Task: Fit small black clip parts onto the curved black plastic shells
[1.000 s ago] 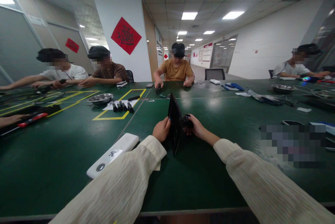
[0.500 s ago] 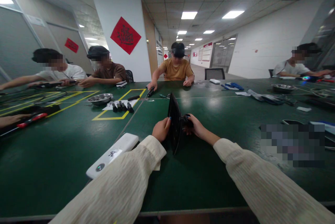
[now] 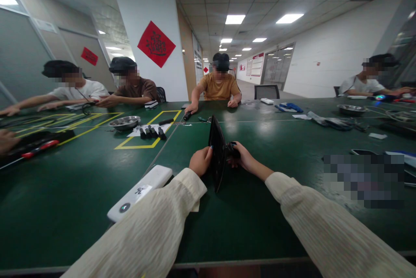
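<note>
A thin black flat panel [image 3: 218,154] stands on edge over the table in front of me, seen nearly side-on. My left hand [image 3: 200,161] is closed on its left side, the thumb lying against the face. My right hand [image 3: 243,156] is wrapped round a black stubby part [image 3: 232,149] that sticks out from the panel's right side. Some right-hand fingers are hidden behind that part. What kind of device the panel is, I cannot tell. A white power bank [image 3: 139,193] with a paper label lies beside my left forearm.
Several short black cylinders [image 3: 152,132] rest on paper near a metal bowl [image 3: 124,123] at the left. Across the green table [image 3: 260,226], a co-worker's hand [image 3: 191,108] holds a dark tool. Gloves [image 3: 331,119] and another bowl [image 3: 351,109] are at the right. Red-handled pliers [image 3: 40,148] lie far left.
Both my hands and the black panel have hardly moved. At the far left, a co-worker's hands have come away from a dark item, and the nearer hand there has drawn back slightly.
</note>
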